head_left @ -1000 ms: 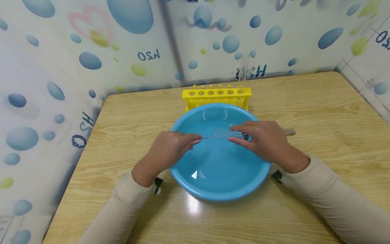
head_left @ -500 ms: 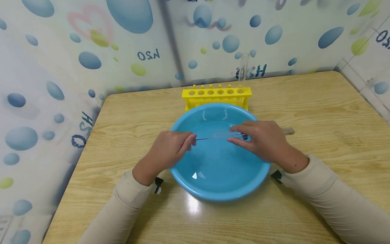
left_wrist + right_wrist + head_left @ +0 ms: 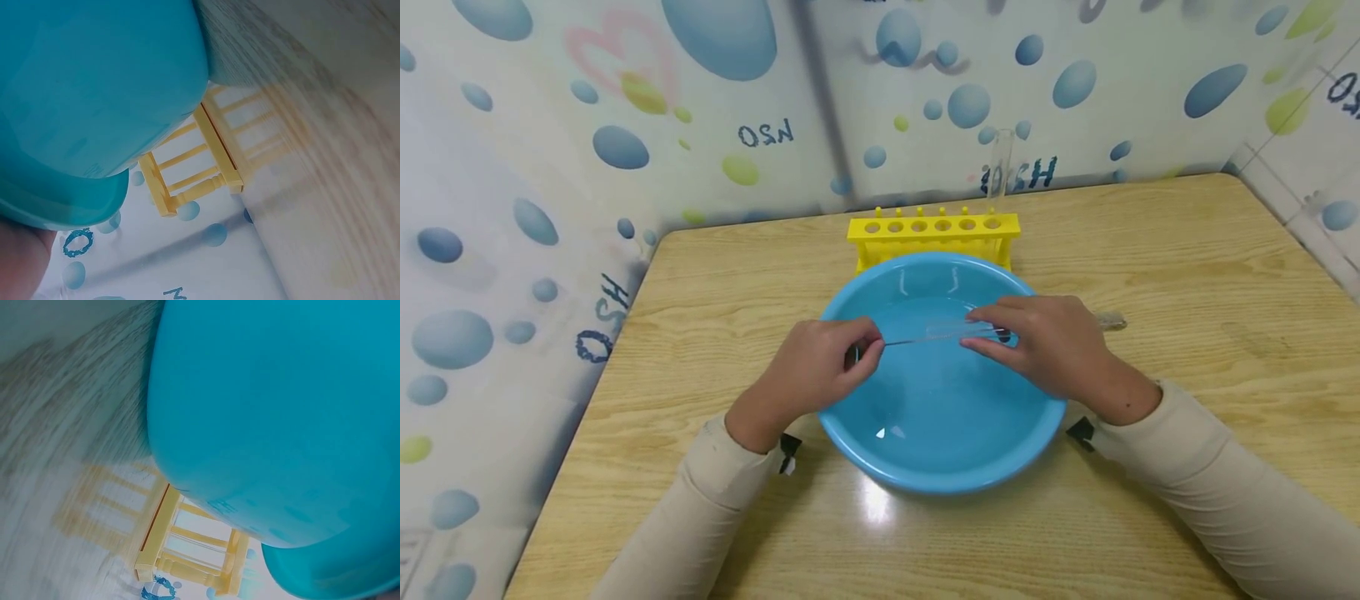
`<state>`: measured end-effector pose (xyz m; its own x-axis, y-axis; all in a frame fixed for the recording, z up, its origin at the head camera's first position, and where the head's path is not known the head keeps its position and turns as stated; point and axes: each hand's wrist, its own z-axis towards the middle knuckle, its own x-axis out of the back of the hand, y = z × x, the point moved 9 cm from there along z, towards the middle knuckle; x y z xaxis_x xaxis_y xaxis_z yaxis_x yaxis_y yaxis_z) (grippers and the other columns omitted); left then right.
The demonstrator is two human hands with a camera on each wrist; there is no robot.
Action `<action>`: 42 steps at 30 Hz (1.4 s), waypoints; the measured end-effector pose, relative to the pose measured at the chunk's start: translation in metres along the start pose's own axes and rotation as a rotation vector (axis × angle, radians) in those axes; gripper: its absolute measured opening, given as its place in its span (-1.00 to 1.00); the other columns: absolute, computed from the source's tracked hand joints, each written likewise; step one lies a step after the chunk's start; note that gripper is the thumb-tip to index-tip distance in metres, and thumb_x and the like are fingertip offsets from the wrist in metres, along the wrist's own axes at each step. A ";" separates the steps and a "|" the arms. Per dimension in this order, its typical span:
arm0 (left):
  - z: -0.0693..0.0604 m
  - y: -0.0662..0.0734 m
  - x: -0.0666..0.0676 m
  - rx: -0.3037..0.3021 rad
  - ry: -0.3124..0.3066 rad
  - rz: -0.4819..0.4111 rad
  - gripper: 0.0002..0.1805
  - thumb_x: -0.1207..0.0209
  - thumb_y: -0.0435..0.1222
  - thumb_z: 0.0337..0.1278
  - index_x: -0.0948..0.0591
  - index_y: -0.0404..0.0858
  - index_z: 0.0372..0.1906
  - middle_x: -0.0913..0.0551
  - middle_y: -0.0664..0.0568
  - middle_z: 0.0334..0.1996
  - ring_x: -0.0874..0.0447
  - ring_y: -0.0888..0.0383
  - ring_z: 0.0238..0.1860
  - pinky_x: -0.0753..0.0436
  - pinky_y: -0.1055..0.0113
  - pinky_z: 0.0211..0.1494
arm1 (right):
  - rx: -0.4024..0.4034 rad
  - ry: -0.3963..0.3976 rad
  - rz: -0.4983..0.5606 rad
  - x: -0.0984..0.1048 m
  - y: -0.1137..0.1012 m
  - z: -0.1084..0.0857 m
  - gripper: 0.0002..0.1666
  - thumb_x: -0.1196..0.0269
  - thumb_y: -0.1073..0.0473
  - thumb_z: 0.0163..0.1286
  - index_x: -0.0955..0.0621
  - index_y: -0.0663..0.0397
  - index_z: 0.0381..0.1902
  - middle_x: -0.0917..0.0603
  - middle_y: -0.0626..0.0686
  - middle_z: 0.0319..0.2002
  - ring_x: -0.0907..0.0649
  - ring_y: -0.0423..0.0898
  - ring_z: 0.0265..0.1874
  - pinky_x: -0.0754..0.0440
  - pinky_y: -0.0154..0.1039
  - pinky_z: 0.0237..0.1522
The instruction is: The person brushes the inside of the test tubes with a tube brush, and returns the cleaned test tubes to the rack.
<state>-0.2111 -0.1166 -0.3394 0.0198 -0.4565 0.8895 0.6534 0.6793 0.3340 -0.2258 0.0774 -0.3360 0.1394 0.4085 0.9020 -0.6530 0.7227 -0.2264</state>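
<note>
Rising behind everything, a white wall (image 3: pixel 700 179) carries blue and green oval spots and dark handwritten letters. Against it stands a wood-grain table (image 3: pixel 1187 275), and on that a round blue basin (image 3: pixel 940 482) with glossy walls. Cream sleeves (image 3: pixel 1195 467) come in from both lower sides, each ending short of the wrist. Just behind the basin is a yellow test tube rack (image 3: pixel 934 237); both wrist views show its slatted side past the basin's outer wall. The left hand (image 3: pixel 820 362) reaches over the basin's left rim, thumb and forefinger tips pinching a thin rod (image 3: pixel 904 342). Opposite, the right hand (image 3: pixel 1052 346) holds a clear tube (image 3: pixel 946 330) between thumb and fingers, nearly level above the basin. An upright glass test tube (image 3: pixel 1000 167) sits in the rack's rightmost hole. The rod meets the clear tube; whether it runs inside or alongside cannot be told. Beyond the right hand pokes a greyish stub (image 3: pixel 1111 321), its other end hidden.
</note>
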 end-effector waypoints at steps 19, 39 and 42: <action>-0.001 0.012 0.012 -0.116 0.140 0.066 -0.91 -0.33 -0.29 0.22 -0.72 -0.26 -0.28 -0.74 0.07 -0.47 -0.64 0.26 -0.53 -0.62 0.43 -0.42 | -0.010 -0.002 0.009 0.000 0.001 -0.001 -0.56 -0.46 -0.10 0.21 -0.75 -0.02 -0.02 -0.81 -0.01 -0.34 -0.75 -0.13 -0.45 -0.53 -0.32 -0.55; -0.001 0.020 0.013 -0.163 0.171 0.191 -0.88 -0.30 -0.28 0.20 -0.71 -0.23 -0.20 -0.75 0.09 -0.52 -0.67 0.26 -0.58 -0.48 0.51 -0.57 | -0.045 -0.018 -0.020 0.000 0.003 -0.001 -0.53 -0.43 -0.13 0.24 -0.74 -0.03 0.02 -0.79 -0.01 -0.38 -0.71 -0.14 -0.48 -0.49 -0.33 -0.56; -0.001 0.020 0.013 -0.161 0.171 0.192 -0.87 -0.30 -0.28 0.21 -0.72 -0.23 -0.18 -0.75 0.08 -0.51 -0.69 0.25 -0.55 -0.53 0.49 -0.54 | -0.042 -0.012 -0.020 0.001 0.002 -0.001 -0.54 -0.44 -0.13 0.24 -0.74 -0.03 0.02 -0.78 -0.03 -0.41 -0.68 -0.16 -0.51 -0.46 -0.34 -0.57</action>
<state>-0.1967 -0.1098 -0.3217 0.2729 -0.4280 0.8616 0.7367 0.6689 0.0989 -0.2264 0.0801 -0.3359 0.1430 0.3871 0.9109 -0.6181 0.7537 -0.2233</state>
